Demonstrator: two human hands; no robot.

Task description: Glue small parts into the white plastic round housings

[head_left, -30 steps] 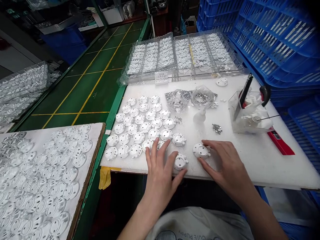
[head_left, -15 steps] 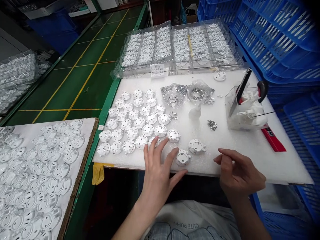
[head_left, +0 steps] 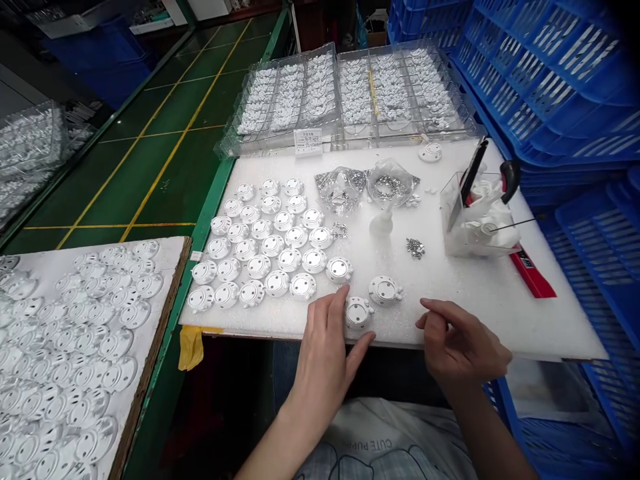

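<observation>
Round white plastic housing (head_left: pixel 359 312), in the head view, lies on the white foam surface (head_left: pixel 465 280) between fingers and thumb of the left hand (head_left: pixel 324 347), whose grip cannot be told as open or closed, while the right hand (head_left: pixel 463 347), curled closed, is right of a second housing (head_left: pixel 385 291).
</observation>
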